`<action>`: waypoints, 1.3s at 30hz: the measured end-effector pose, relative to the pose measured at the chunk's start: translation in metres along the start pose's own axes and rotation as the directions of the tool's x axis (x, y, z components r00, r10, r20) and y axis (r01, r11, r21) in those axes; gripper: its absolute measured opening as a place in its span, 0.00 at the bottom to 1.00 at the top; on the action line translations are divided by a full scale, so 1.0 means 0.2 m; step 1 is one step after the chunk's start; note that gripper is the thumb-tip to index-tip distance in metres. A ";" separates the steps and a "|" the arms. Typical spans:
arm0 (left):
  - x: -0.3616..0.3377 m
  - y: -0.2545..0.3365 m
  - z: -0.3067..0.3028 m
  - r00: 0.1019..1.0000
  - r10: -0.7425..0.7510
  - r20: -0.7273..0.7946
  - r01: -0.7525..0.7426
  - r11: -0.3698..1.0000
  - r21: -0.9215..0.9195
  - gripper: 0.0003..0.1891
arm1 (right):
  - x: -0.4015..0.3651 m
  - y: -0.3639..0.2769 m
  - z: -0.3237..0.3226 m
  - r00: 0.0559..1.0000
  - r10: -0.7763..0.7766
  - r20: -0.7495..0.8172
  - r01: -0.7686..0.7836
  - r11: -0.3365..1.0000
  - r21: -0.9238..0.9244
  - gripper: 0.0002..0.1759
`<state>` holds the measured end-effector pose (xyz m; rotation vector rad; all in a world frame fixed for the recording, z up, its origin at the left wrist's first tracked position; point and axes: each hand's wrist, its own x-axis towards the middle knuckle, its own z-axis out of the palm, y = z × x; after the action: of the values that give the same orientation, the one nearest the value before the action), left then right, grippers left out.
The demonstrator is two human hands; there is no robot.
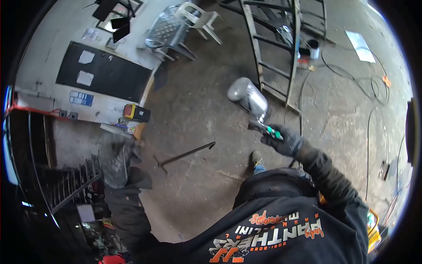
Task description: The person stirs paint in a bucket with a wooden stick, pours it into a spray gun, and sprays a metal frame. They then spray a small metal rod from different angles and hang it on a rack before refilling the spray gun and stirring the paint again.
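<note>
My right hand [283,140], in a dark glove, is closed around the handle of a spray gun [263,127] with green parts and a large silver cup [248,97]. The gun is held out over the concrete floor, right of the middle of the view. My left hand [118,163], also gloved, is raised at the left near a black metal rack [74,180]. It is smeared by motion, and its fingers cannot be made out. Between my hands, a thin black metal bar [187,154] with a cross end stands out against the floor.
A ladder [274,68] stands at the top right, with a paint can [313,49] beside it. Hoses [368,145] lie along the right floor. Plastic chairs [200,20] are at the top. A yellow and black box [137,113] sits by the left wall.
</note>
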<state>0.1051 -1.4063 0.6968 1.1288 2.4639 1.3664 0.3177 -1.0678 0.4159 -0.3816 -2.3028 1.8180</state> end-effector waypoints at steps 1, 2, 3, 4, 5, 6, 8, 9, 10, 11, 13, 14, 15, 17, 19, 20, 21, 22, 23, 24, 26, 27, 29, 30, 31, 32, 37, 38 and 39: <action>0.03 0.03 0.05 0.992 -0.058 -0.112 0.055 0.998 -0.029 0.10 | -0.04 0.02 0.02 0.997 0.072 -0.015 -0.072 0.997 0.015 0.26; 0.04 0.03 0.09 0.982 -0.074 -0.172 0.045 0.985 -0.169 0.10 | -0.09 0.02 0.03 0.996 0.091 0.004 -0.091 0.995 0.040 0.24; 0.06 0.02 0.12 0.970 -0.094 -0.223 0.022 0.953 -0.303 0.11 | -0.12 0.01 0.03 0.994 0.112 0.021 -0.113 0.991 0.068 0.23; 0.08 -0.01 0.13 0.958 -0.117 -0.263 -0.007 0.904 -0.427 0.12 | -0.14 -0.03 0.03 0.988 0.140 0.068 -0.146 0.984 0.106 0.20; 0.09 -0.06 0.12 0.935 -0.142 -0.325 0.007 0.923 -0.384 0.13 | -0.18 -0.09 0.01 0.979 0.168 0.116 -0.183 0.972 0.144 0.18; 0.10 -0.12 0.12 0.908 -0.162 -0.386 0.022 0.940 -0.342 0.14 | -0.22 -0.14 0.02 0.972 0.181 0.150 -0.214 0.944 0.249 0.15; 0.11 -0.12 0.14 0.867 -0.208 -0.453 0.044 0.937 -0.345 0.14 | -0.24 -0.21 0.02 0.969 0.062 0.241 -0.120 0.965 0.231 0.15; 0.11 -0.16 0.13 0.866 -0.156 -0.476 0.032 0.966 -0.258 0.16 | -0.26 -0.25 0.02 0.958 0.006 0.287 -0.073 0.972 0.225 0.15; 0.12 -0.25 0.11 0.863 -0.102 -0.494 0.020 0.985 -0.169 0.17 | -0.26 -0.33 0.02 0.936 -0.018 0.353 -0.084 0.958 0.273 0.13; 0.13 -0.30 0.09 0.860 -0.049 -0.508 0.010 0.997 -0.080 0.19 | -0.25 -0.37 0.04 0.932 -0.079 0.354 -0.009 0.970 0.242 0.12; 0.14 -0.37 0.10 0.838 -0.033 -0.545 0.017 0.999 -0.033 0.18 | -0.24 -0.46 0.07 0.911 -0.198 0.362 0.144 0.975 0.172 0.13; 0.16 -0.49 0.06 0.832 -0.002 -0.555 -0.008 1.000 -0.016 0.17 | -0.23 -0.54 0.06 0.909 -0.223 0.352 0.192 0.974 0.120 0.12; 0.15 -0.45 0.11 0.794 0.058 -0.604 -0.025 0.998 0.064 0.18 | -0.23 -0.65 0.04 0.906 -0.246 0.344 0.238 0.969 0.069 0.12; 0.13 -0.32 0.21 0.679 -0.099 -0.728 -0.047 0.983 -0.178 0.19 | -0.22 -0.78 0.02 0.896 -0.304 0.323 0.314 0.949 0.022 0.12; 0.08 -0.30 0.20 0.631 -0.318 -0.708 -0.088 0.877 -0.472 0.22 | -0.21 -0.85 0.01 0.882 -0.370 0.292 0.378 0.925 0.030 0.12; 0.05 -0.36 0.17 0.656 -0.306 -0.690 -0.078 0.881 -0.466 0.23 | -0.19 -0.85 0.03 0.875 -0.386 0.292 0.394 0.918 0.034 0.12; 0.02 -0.34 0.18 0.681 -0.294 -0.671 -0.069 0.886 -0.459 0.25 | -0.17 -0.83 0.07 0.883 -0.381 0.274 0.381 0.923 0.055 0.13; -0.01 -0.34 0.22 0.714 -0.090 -0.695 0.025 0.994 -0.104 0.25 | -0.16 -0.81 0.10 0.890 -0.377 0.257 0.370 0.926 0.076 0.13; -0.03 -0.30 0.26 0.760 0.100 -0.642 0.100 0.958 0.269 0.25 | -0.15 -0.81 0.11 0.897 -0.372 0.240 0.359 0.928 0.095 0.14; -0.03 -0.37 0.23 0.771 0.158 -0.617 0.022 0.961 0.274 0.25 | -0.14 -0.82 0.10 0.908 -0.295 0.297 0.296 0.954 0.042 0.16; -0.03 -0.38 0.22 0.760 0.142 -0.634 0.012 0.972 0.233 0.23 | -0.13 -0.74 0.14 0.912 -0.207 0.354 0.220 0.976 0.005 0.19; -0.03 -0.37 0.23 0.756 0.130 -0.641 0.011 0.977 0.212 0.22 | -0.13 -0.67 0.17 0.910 -0.158 0.383 0.178 0.984 -0.017 0.21; -0.02 -0.33 0.25 0.737 0.126 -0.664 0.036 0.974 0.224 0.22 | -0.15 -0.45 0.24 0.939 -0.097 0.330 0.115 0.993 -0.034 0.22; -0.03 -0.31 0.24 0.741 0.098 -0.664 0.070 0.972 0.222 0.23 | -0.14 -0.32 0.26 0.948 -0.100 0.302 0.123 0.991 -0.059 0.21; -0.03 -0.32 0.24 0.746 0.072 -0.662 0.103 0.970 0.221 0.24 | -0.14 -0.22 0.27 0.957 -0.104 0.272 0.131 0.988 -0.081 0.21; -0.03 -0.33 0.23 0.744 0.086 -0.663 0.065 0.978 0.199 0.24 | -0.15 -0.15 0.26 0.968 -0.036 0.249 0.077 0.985 -0.154 0.21; 0.00 -0.37 0.22 0.725 0.124 -0.677 0.017 0.980 0.198 0.21 | -0.17 0.16 0.17 0.992 0.125 -0.034 -0.129 0.957 -0.261 0.18; 0.04 -0.39 0.20 0.714 0.156 -0.683 -0.003 0.976 0.220 0.19 | -0.17 0.21 0.14 0.991 0.106 -0.079 -0.123 0.960 -0.250 0.18; 0.07 -0.35 0.19 0.708 0.145 -0.691 0.001 0.979 0.206 0.20 | -0.15 0.25 0.11 0.989 0.084 -0.122 -0.111 0.965 -0.238 0.18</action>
<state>0.0712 -1.3928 0.6238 0.8249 3.1565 1.9032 0.3447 -1.0871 0.3625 -0.6272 -2.4737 1.5119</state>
